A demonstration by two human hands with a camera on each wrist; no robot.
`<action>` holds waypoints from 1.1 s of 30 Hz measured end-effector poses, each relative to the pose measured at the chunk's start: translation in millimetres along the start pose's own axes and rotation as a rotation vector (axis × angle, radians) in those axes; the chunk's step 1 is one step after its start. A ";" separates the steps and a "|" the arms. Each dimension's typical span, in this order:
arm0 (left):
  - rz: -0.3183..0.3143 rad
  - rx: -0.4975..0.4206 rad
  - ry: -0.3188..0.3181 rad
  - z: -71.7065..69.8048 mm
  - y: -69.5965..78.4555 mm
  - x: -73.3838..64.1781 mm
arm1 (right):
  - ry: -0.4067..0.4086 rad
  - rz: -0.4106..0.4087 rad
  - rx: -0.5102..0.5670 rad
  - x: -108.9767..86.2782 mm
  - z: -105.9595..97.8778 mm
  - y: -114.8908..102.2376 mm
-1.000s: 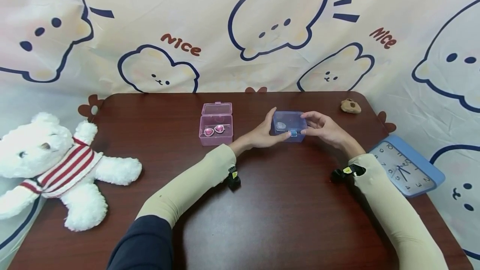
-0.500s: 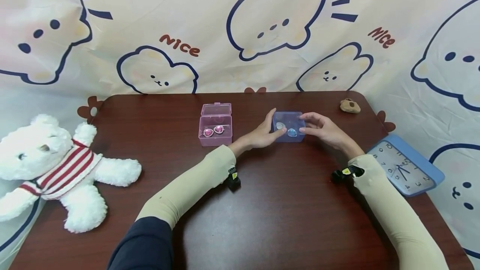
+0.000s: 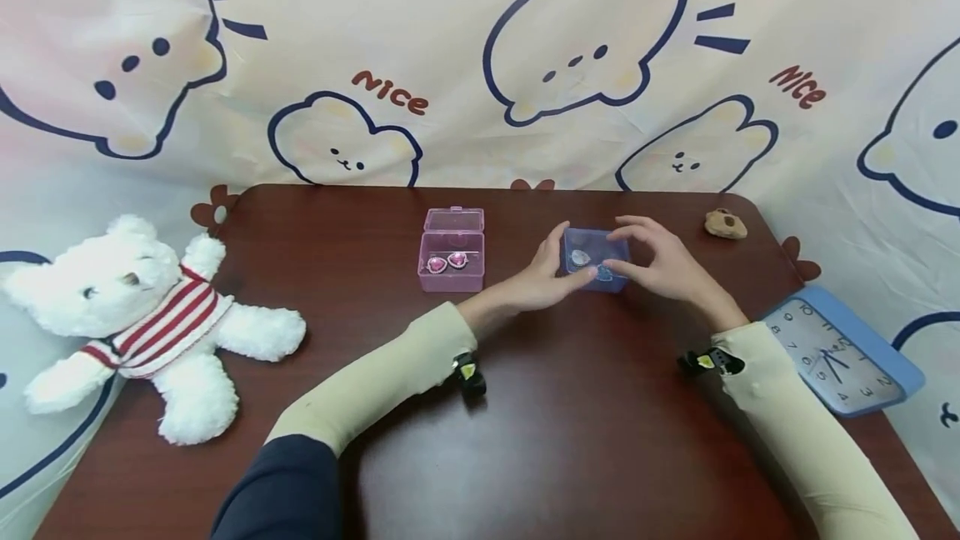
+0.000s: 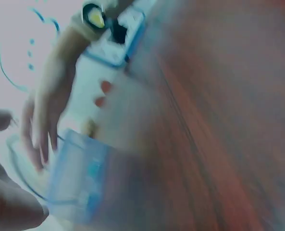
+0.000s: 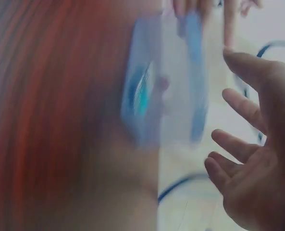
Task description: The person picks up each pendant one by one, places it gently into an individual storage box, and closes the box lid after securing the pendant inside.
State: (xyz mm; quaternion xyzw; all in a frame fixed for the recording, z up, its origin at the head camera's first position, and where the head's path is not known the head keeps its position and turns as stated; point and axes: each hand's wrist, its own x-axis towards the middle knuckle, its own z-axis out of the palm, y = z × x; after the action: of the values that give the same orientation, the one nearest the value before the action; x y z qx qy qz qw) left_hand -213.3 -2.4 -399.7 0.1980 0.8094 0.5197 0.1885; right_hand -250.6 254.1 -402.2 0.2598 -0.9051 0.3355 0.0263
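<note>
A small translucent blue box [image 3: 595, 240] stands on the brown table between the hands, lid down. A round whitish piece and a blue piece show through it. My left hand [image 3: 536, 277] holds the box at its left side, thumb along the front and fingers behind. Just right of the box my right hand [image 3: 663, 265] has its fingers spread; the right wrist view shows this right hand [image 5: 257, 130] apart from the box [image 5: 180, 82]. Further left stands a pink box [image 3: 450, 282], lid raised, with two pink gem-like pieces [image 3: 457, 260] inside. Both wrist views are blurred.
A white teddy bear [image 3: 195, 382] in a striped shirt lies at the table's left. On the right edge is a blue-framed clock [image 3: 840, 361], and a small tan object [image 3: 725, 224] sits at the back right corner. A printed cloth [image 3: 465, 148] hangs behind the table [image 3: 570, 440].
The right fingers have come away from the blue box and spread wider. The left thumb has slid a little along its front. The head view has turned slightly, shifting the scene rightward.
</note>
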 end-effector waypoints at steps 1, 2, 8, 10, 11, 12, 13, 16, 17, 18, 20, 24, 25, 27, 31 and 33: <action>0.023 -0.001 -0.012 -2.6 3.7 -9.2 | 0.028 -0.049 -0.011 2.6 3.8 -8.2; 0.051 0.014 -0.017 -6.2 6.3 -18.8 | 0.056 -0.095 0.002 6.2 8.8 -16.7; 0.175 0.300 0.078 -54.2 2.0 -71.4 | 0.153 -0.269 0.222 46.3 50.7 -72.5; 0.184 0.406 0.130 -75.9 -7.7 -84.4 | 0.124 -0.227 0.296 60.5 66.7 -86.9; 0.173 0.438 0.150 -86.7 -12.9 -90.5 | 0.104 -0.184 0.322 67.3 74.5 -92.2; 0.161 0.457 0.167 -97.0 -18.9 -95.7 | 0.083 -0.135 0.341 73.9 82.4 -95.9; 0.145 0.463 0.180 -106.5 -25.1 -100.2 | 0.060 -0.080 0.353 80.3 90.0 -98.2; 0.092 0.378 0.168 -129.6 -43.4 -109.1 | 0.021 0.089 0.371 98.2 109.9 -98.9; 0.063 0.332 0.156 -135.1 -49.1 -110.9 | 0.018 0.138 0.378 103.5 115.5 -98.0; 0.032 0.286 0.146 -139.7 -54.9 -112.0 | 0.015 0.177 0.386 108.8 120.9 -96.6; -0.056 0.192 0.132 -145.4 -65.6 -112.4 | 0.003 0.263 0.394 117.1 129.6 -92.9; -0.191 0.020 0.143 -145.7 -84.3 -108.6 | -0.054 0.389 0.387 127.8 140.9 -84.4; -0.198 -0.015 0.144 -144.9 -88.1 -107.2 | -0.074 0.415 0.408 129.9 142.5 -83.1; -0.188 -0.086 0.135 -143.5 -93.8 -104.1 | -0.111 0.449 0.478 133.4 143.9 -82.1; -0.173 -0.161 0.114 -141.7 -98.9 -97.5 | -0.141 0.485 0.656 138.9 144.9 -80.8; -0.182 -0.170 0.115 -140.7 -100.0 -95.0 | -0.144 0.492 0.729 139.8 145.9 -80.2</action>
State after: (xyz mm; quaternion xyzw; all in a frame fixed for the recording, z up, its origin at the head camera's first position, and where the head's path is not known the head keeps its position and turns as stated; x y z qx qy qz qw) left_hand -216.9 -197.5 -427.2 0.0770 0.7866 0.5776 0.2042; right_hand -313.7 48.9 -436.4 0.0516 -0.7622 0.6100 -0.2106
